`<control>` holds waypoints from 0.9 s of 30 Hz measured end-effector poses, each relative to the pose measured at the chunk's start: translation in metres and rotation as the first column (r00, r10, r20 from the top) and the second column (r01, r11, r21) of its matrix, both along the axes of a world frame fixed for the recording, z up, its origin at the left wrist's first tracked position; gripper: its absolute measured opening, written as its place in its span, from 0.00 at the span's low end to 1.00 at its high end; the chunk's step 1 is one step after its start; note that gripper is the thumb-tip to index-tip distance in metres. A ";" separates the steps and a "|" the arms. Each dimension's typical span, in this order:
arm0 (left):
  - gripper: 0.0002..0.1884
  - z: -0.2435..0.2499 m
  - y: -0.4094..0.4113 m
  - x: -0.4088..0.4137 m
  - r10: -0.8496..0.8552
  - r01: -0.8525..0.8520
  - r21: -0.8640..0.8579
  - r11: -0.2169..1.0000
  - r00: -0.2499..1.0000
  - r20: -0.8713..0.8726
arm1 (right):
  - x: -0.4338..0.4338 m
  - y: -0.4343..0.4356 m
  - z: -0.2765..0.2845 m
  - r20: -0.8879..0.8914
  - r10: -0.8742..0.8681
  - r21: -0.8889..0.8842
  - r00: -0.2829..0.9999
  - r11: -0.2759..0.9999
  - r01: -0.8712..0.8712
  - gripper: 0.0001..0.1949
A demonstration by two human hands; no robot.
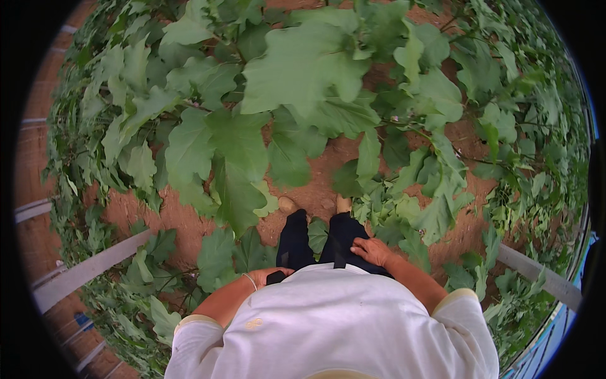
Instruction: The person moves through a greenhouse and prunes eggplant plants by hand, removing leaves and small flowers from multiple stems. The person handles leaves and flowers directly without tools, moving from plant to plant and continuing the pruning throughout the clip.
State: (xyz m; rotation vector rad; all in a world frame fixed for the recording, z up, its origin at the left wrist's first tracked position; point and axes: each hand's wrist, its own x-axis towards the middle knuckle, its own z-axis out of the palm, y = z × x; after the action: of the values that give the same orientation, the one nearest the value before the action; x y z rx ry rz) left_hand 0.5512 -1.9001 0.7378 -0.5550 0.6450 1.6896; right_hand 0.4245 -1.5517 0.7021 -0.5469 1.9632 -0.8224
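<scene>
My right hand (372,251) rests on the right thigh of my dark trousers (345,233), its fingers bent and no separate object visible in it. At my waist on the other side, my left hand (267,275) is partly covered by my white shirt (331,317). A small black object (276,277) lies against the left hand; what it is, and whether the fingers grip it, cannot be made out. A thin bracelet (250,281) circles that wrist. Before me grow eggplant plants (303,71) with broad lobed leaves and a few small pale purple flowers (395,118).
My feet (287,205) stand on reddish-brown soil (326,163). A heap of pale green leaves (378,201) lies by my right foot. Grey bars (94,265) cross low at both sides. Dense foliage (530,118) spreads to the right, and bare ground with pale strips (35,166) borders the left.
</scene>
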 end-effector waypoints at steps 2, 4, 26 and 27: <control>0.14 -0.013 -0.015 0.020 0.030 -0.031 0.035 0.999 0.999 0.033 | -0.003 -0.014 0.020 0.049 -0.006 0.068 0.999 0.998 0.003 0.16; 0.18 -0.040 -0.025 0.036 -0.014 0.009 0.066 0.998 0.997 0.076 | 0.013 -0.014 0.021 0.071 -0.117 0.097 0.991 0.989 0.110 0.16; 0.25 -0.228 0.092 -0.414 0.470 -0.923 -0.061 0.379 0.249 -0.847 | -0.195 -0.227 -0.278 -0.276 -0.494 -0.518 0.825 0.799 0.305 0.19; 0.27 -0.249 0.082 -0.413 0.459 -0.948 -0.131 0.290 0.258 -0.850 | -0.193 -0.222 -0.283 -0.237 -0.380 -0.537 0.894 0.818 0.205 0.20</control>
State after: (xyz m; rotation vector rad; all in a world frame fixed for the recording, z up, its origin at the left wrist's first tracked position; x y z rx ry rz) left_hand 0.1383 -1.8181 0.4891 -0.8232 1.8285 2.7135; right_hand 0.2310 -1.7733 0.4192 -0.7270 2.1784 -1.5559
